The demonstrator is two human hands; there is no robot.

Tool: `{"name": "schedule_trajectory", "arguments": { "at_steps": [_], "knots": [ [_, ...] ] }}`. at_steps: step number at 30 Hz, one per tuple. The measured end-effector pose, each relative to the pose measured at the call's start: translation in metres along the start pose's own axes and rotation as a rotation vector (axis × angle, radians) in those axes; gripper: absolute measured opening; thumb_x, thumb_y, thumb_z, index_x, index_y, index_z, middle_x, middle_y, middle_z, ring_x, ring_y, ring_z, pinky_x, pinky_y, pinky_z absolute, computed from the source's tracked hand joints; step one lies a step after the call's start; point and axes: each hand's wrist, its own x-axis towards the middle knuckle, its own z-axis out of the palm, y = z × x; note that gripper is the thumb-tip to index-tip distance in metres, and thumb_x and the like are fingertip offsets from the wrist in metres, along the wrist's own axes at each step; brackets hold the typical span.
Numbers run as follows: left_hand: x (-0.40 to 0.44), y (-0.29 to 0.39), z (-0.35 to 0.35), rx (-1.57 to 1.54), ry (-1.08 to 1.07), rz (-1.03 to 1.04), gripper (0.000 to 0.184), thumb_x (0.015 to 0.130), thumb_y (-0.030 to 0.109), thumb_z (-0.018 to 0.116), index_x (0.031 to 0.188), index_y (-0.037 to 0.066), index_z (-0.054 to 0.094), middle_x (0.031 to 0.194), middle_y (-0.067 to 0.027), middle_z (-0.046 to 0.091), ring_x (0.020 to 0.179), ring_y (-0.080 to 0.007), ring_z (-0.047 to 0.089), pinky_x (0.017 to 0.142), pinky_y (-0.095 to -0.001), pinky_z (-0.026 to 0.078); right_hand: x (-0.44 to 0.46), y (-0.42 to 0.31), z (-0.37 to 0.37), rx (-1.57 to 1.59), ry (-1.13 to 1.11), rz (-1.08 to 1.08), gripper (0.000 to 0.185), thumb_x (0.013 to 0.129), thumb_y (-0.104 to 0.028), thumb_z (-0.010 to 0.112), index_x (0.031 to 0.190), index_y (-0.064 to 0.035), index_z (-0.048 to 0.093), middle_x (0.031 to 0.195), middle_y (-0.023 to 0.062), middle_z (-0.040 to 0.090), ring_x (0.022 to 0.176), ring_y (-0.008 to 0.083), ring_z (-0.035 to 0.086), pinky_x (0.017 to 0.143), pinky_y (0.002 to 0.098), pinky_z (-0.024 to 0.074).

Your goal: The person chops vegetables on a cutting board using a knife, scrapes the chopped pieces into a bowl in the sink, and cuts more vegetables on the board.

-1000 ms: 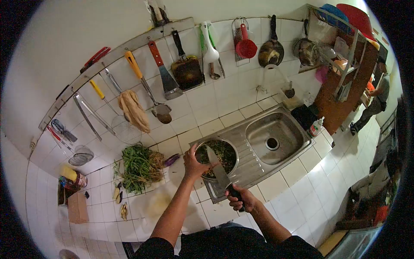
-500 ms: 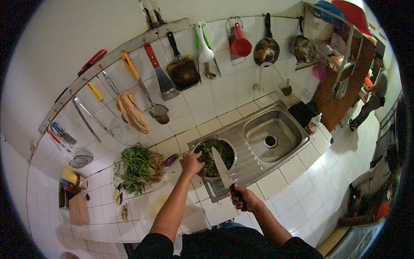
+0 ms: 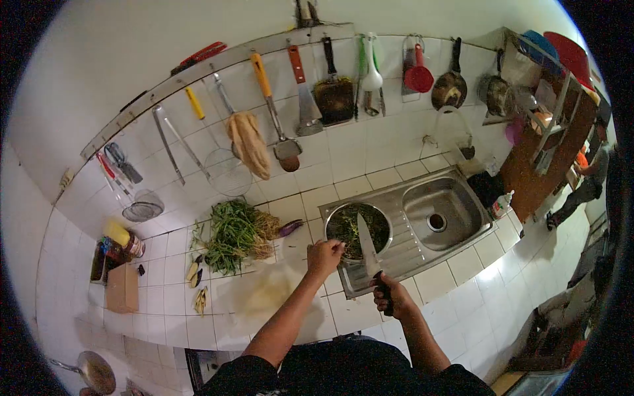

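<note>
My right hand (image 3: 395, 296) grips the black handle of a kitchen knife (image 3: 366, 245). Its broad blade points away from me, over the right side of a round metal bowl (image 3: 391, 226). Chopped dark green leaves (image 3: 345, 228) fill the bowl, which stands on the sink's ridged drainboard. At the bowl's near left rim is my left hand (image 3: 325, 256), its fingers bent and pressed together; whatever is between them I cannot make out. Left of the bowl, a bunch of leafy greens with roots (image 3: 234, 234) lies on the tiled counter beside a purple eggplant (image 3: 290, 228).
The steel sink basin (image 3: 452, 214) is right of the bowl, with a soap bottle (image 3: 503, 203) at its far corner. Vegetable pieces (image 3: 200, 300) and a cardboard box (image 3: 123, 288) are on the left. Utensils and pans hang along the wall. Another person (image 3: 584, 178) stands far right.
The view has swung left, so the scene sits farther right, and a pan shows at lower left. My left hand has drawn back from inside the bowl's rim. The knife stays in my right hand.
</note>
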Motion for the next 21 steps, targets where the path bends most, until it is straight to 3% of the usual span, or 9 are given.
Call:
{"name": "schedule_trajectory", "arguments": {
  "at_steps": [2,4,6,9,14,15,18,21],
  "knots": [
    [-0.015,-0.016,-0.014,-0.085,0.043,-0.018,0.021,0.085,0.035,0.070,0.083,0.015,0.074,0.073,-0.0039,0.070,0.072,-0.0249,0.065,0.069,-0.0456,0.046,0.003,0.005,0.009,-0.016,-0.002,-0.022,0.042,0.097,-0.050,0.050,0.097,-0.0082,0.057,0.062,-0.0023,0.040,0.047,0.0099,0.033,0.042,0.0258,0.0270],
    [-0.022,-0.051,-0.028,0.019,0.055,-0.004,0.017,0.084,0.031,0.071,0.086,0.014,0.074,0.081,-0.0025,0.072,0.078,-0.0250,0.067,0.068,-0.0417,0.051,0.003,0.017,0.019,-0.014,0.003,-0.043,0.042,0.097,-0.049,0.050,0.097,-0.0078,0.057,0.062,-0.0021,0.040,0.047,0.0100,0.033,0.043,0.0256,0.0272],
    [-0.013,-0.102,-0.029,-0.250,0.079,-0.224,0.012,0.082,0.027,0.073,0.087,0.016,0.075,0.083,-0.0040,0.073,0.083,-0.0243,0.069,0.072,-0.0395,0.053,0.006,0.025,0.028,0.005,0.023,-0.067,0.043,0.096,-0.050,0.050,0.097,-0.0074,0.058,0.061,-0.0020,0.041,0.048,0.0101,0.034,0.043,0.0255,0.0273],
    [0.015,-0.244,0.041,-0.290,0.068,-0.256,0.013,0.080,0.022,0.074,0.088,0.012,0.075,0.084,-0.0080,0.073,0.086,-0.0239,0.070,0.076,-0.0377,0.054,0.008,0.045,0.044,0.006,0.110,-0.072,0.043,0.096,-0.050,0.051,0.098,-0.0072,0.058,0.062,-0.0019,0.041,0.048,0.0100,0.034,0.043,0.0252,0.0269],
    [0.026,-0.209,-0.009,0.098,-0.322,-0.259,0.019,0.077,0.019,0.074,0.089,0.005,0.070,0.085,-0.0125,0.071,0.081,-0.0275,0.069,0.069,-0.0431,0.053,-0.001,0.078,0.062,-0.009,0.113,-0.016,0.040,0.099,-0.047,0.043,0.099,-0.0091,0.056,0.060,-0.0020,0.039,0.047,0.0100,0.032,0.042,0.0254,0.0246],
    [0.027,-0.208,-0.008,0.107,-0.336,-0.243,0.020,0.076,0.018,0.075,0.089,0.004,0.069,0.085,-0.0134,0.070,0.080,-0.0282,0.068,0.068,-0.0441,0.053,-0.005,0.083,0.065,-0.029,0.116,-0.026,0.039,0.100,-0.046,0.043,0.099,-0.0094,0.056,0.060,-0.0021,0.038,0.047,0.0099,0.031,0.042,0.0254,0.0246],
    [0.028,-0.253,0.047,0.140,-0.093,-0.078,0.016,0.076,0.018,0.074,0.084,0.006,0.068,0.082,-0.0151,0.069,0.075,-0.0304,0.067,0.064,-0.0462,0.051,-0.022,0.097,0.071,-0.018,0.174,-0.046,0.039,0.100,-0.046,0.044,0.098,-0.0086,0.055,0.060,-0.0021,0.038,0.047,0.0101,0.031,0.042,0.0258,0.0239],
    [0.031,-0.248,0.054,0.098,-0.217,-0.103,0.017,0.077,0.022,0.075,0.078,0.007,0.066,0.076,-0.0154,0.067,0.071,-0.0313,0.066,0.062,-0.0463,0.050,-0.037,0.116,0.062,0.065,0.173,-0.051,0.041,0.099,-0.047,0.045,0.098,-0.0078,0.055,0.060,-0.0018,0.038,0.046,0.0103,0.030,0.042,0.0260,0.0236]
  ]
}}
